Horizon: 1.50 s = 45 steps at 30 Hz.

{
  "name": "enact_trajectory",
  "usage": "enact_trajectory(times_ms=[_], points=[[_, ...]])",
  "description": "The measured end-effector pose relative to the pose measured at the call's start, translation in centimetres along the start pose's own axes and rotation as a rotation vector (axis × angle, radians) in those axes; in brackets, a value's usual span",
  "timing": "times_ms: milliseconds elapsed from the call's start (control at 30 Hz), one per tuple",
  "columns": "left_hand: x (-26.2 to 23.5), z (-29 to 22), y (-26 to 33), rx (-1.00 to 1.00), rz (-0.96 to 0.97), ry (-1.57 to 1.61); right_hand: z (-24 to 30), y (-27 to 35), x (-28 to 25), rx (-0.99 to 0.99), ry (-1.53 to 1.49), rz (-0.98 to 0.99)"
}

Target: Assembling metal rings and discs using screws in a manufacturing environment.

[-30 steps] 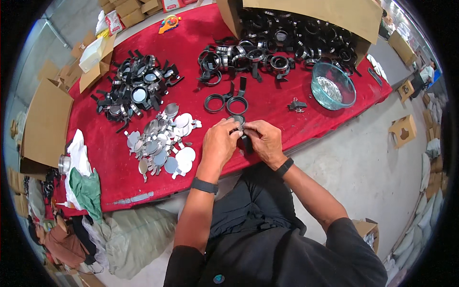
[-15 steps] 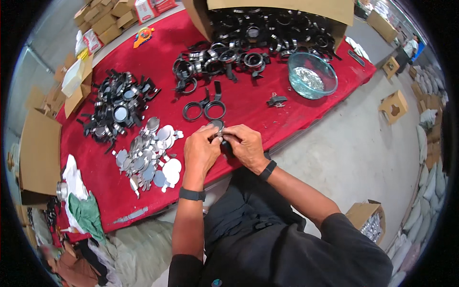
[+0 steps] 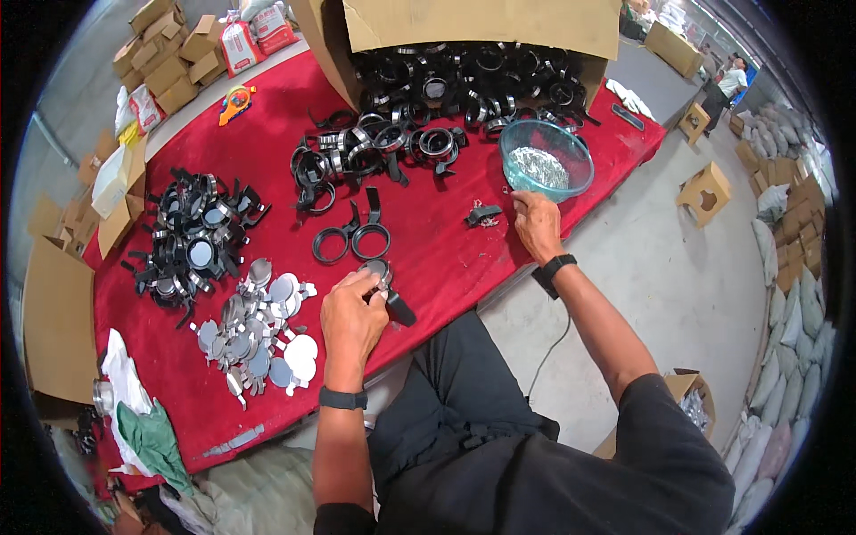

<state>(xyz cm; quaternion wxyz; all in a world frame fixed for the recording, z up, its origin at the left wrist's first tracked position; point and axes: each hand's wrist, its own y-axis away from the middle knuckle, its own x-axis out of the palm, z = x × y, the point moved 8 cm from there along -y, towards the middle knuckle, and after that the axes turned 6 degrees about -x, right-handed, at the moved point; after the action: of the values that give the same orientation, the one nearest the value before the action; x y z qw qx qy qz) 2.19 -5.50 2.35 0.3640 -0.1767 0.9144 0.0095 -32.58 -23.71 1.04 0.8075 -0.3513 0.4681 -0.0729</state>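
Note:
My left hand [image 3: 353, 314] grips a black ring part with a handle [image 3: 400, 311] above the red cloth; a grey disc shows within the ring, and the fingers hide part of it. My right hand [image 3: 539, 225] is beside the near side of a clear glass bowl [image 3: 575, 185] that holds many small shiny metal pieces. Its fingertips are pinched together, with a tiny shiny piece [image 3: 506, 189] at their tips. Two black rings with upright handles [image 3: 370, 242] lie just beyond my left hand. Left of that hand spreads a pile of grey tabbed discs [image 3: 259, 343].
A heap of black rings fitted with discs [image 3: 201, 255] sits at the left. More black rings [image 3: 364, 153] spill from a large cardboard box [image 3: 481, 25] at the back. A small black tool-like object [image 3: 482, 215] lies near the bowl. An orange tape dispenser [image 3: 236, 104] is far left.
My right hand has left the ring part and moved right and away to the bowl. My left hand keeps the part alone. The whole view has shifted slightly.

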Motion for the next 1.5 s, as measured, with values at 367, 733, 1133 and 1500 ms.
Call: enact_trajectory(times_ms=[367, 733, 1133, 1500], points=[[-0.2, -1.0, 0.3, -0.036, -0.097, -0.044, -0.3, -1.8, 4.9, -0.044, 0.371, 0.307], [0.1, -0.8, 0.5, -0.001, -0.110, -0.079, -0.6, -0.3, 1.8, 0.013, -0.059, 0.226], [0.2, -1.0, 0.3, -0.017, -0.095, -0.052, 5.2, 0.2, 3.8, -0.166, -0.327, 0.269], [-0.5, 0.2, 0.5, -0.063, -0.072, -0.028, 1.4, -7.0, -4.6, 0.037, -0.274, -0.153]])
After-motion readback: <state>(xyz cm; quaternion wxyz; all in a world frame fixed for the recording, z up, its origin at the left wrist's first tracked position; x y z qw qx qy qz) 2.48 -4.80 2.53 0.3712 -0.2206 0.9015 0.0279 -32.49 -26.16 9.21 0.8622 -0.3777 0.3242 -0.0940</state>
